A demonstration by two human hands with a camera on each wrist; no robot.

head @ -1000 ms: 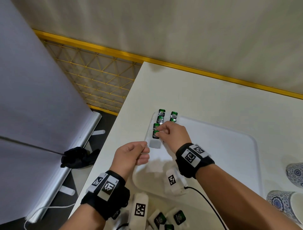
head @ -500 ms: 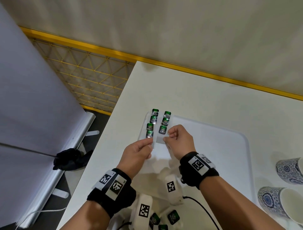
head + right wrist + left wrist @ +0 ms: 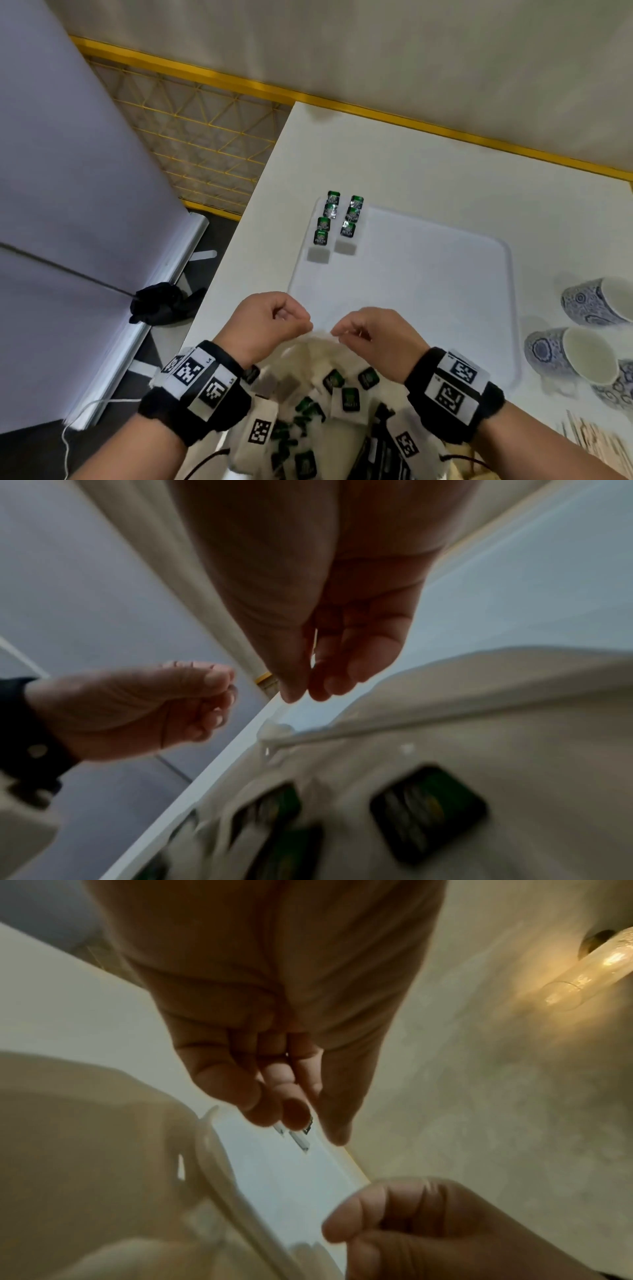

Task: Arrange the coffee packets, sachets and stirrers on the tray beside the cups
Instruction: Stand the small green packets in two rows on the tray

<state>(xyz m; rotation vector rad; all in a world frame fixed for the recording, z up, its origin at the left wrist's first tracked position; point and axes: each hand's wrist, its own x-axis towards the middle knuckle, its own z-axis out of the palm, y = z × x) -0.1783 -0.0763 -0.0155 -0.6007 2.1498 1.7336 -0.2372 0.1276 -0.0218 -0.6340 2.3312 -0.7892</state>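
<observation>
Meanwhile, left hand (image 3: 265,323) and right hand (image 3: 373,334) hover side by side over a bag of loose sachets (image 3: 337,401), fingers loosely curled and holding nothing. Two rows of green-labelled packets (image 3: 339,219) lie at the white tray's (image 3: 445,274) far-left corner; patterned cups (image 3: 582,346) stand right of it.

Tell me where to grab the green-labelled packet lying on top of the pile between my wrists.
Pinch the green-labelled packet by its plain white margin, probably from straight above: it lies flat, label up, atop the pile, and neighbouring packets crowd its sides.
</observation>
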